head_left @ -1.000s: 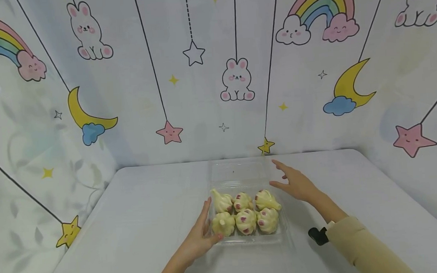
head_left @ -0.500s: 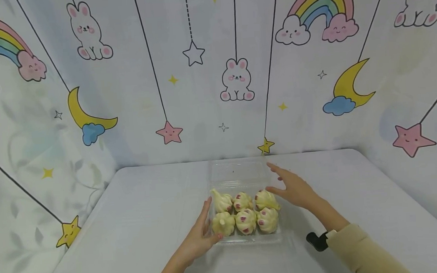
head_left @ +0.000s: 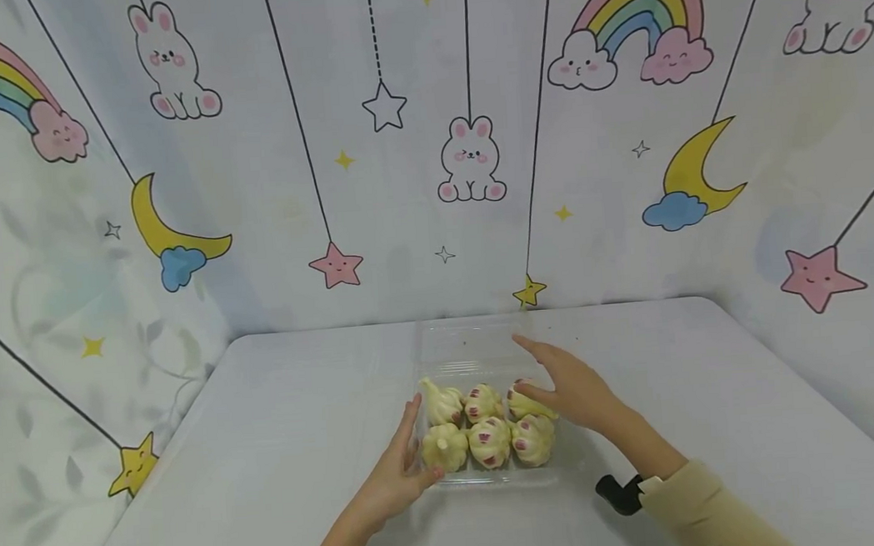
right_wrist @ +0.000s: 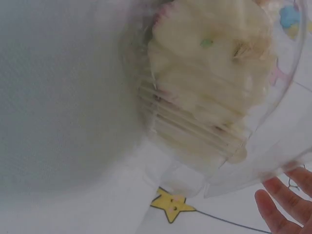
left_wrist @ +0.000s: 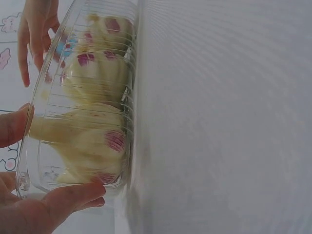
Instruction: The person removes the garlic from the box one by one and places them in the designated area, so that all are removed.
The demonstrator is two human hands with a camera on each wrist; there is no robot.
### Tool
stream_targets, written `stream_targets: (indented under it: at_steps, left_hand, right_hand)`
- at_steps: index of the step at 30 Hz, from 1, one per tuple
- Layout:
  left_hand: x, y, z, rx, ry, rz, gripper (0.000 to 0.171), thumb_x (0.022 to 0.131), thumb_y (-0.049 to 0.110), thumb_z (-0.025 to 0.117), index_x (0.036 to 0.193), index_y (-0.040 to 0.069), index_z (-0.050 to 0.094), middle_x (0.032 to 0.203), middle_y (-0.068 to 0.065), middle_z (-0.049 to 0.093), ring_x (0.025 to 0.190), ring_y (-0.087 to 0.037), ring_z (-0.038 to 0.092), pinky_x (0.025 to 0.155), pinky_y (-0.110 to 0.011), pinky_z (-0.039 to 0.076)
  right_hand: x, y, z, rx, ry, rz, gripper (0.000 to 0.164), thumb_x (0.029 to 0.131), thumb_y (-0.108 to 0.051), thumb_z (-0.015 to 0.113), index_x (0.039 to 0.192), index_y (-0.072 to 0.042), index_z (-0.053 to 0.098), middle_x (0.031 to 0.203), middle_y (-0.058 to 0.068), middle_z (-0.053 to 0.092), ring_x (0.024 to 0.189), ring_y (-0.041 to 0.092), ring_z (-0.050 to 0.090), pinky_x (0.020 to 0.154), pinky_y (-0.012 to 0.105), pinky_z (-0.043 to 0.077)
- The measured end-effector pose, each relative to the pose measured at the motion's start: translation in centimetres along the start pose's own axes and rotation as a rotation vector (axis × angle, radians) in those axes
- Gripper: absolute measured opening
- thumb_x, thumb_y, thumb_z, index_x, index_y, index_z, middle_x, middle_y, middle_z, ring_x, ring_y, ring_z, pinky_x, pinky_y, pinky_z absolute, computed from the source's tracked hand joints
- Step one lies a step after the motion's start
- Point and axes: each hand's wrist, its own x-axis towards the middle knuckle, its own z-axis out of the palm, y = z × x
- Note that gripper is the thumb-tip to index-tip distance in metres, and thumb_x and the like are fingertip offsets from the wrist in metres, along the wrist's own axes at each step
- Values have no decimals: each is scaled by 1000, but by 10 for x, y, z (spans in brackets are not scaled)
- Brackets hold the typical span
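A clear plastic container [head_left: 495,481] with its lid [head_left: 457,349] folded back stands on the table. Several pale garlic bulbs [head_left: 489,442] with purple patches fill it in two rows. My left hand [head_left: 393,476] grips the container's left side, thumb at the near rim and fingers along the wall. In the left wrist view, its fingers [left_wrist: 73,197] lie against the clear plastic. My right hand [head_left: 579,388] is over the back right corner with fingers spread, overlapping the back right bulb [head_left: 523,400]. In the right wrist view, its fingers [right_wrist: 285,197] hold nothing.
The white table [head_left: 303,415] runs back to a cloth backdrop [head_left: 401,183] printed with rabbits, stars, moons and rainbows. A small black device [head_left: 619,496] sits at the right wrist, beside a beige sleeve [head_left: 707,507].
My right hand has moved left and slightly toward me, from beside the container to over its back right corner. The left hand and the garlic bulbs keep their places.
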Motion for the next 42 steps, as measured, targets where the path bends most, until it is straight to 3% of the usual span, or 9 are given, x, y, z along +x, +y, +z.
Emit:
stream_targets:
  at_steps: [18,25,32,42]
  left_hand:
    - [-2,4,0,-2,-2,-3,97,81,-4,63,148,21,-3,147,-24,-18,128,-54,4,102,-61,15]
    - [-1,3,-1,1,-7,2,96,81,-3,63,148,20,-3,147,-25,-18,127,-55,5,101,-62,15]
    - [-2,4,0,-3,-8,-5,97,82,-3,63,148,23,-3,147,-25,-18,128,-55,5,101,-63,14]
    - [-2,5,0,-20,-9,-12,96,82,-3,62,148,25,-2,147,-24,-18,126,-57,5,98,-66,19]
  right_hand:
    - [-5,-23,17,73,-14,-34,69,83,-35,66,142,-17,34,137,12,44,122,35,42,93,56,40]
    - [-2,-32,22,80,0,-71,68,83,-31,67,141,-18,35,137,9,44,122,33,42,93,54,41]
    - [0,-45,27,97,-13,-49,70,80,-29,71,140,-20,37,137,6,45,121,31,44,92,52,43]
    - [9,-51,38,144,20,-154,70,78,-20,73,139,-16,38,134,10,47,120,32,45,91,49,45]
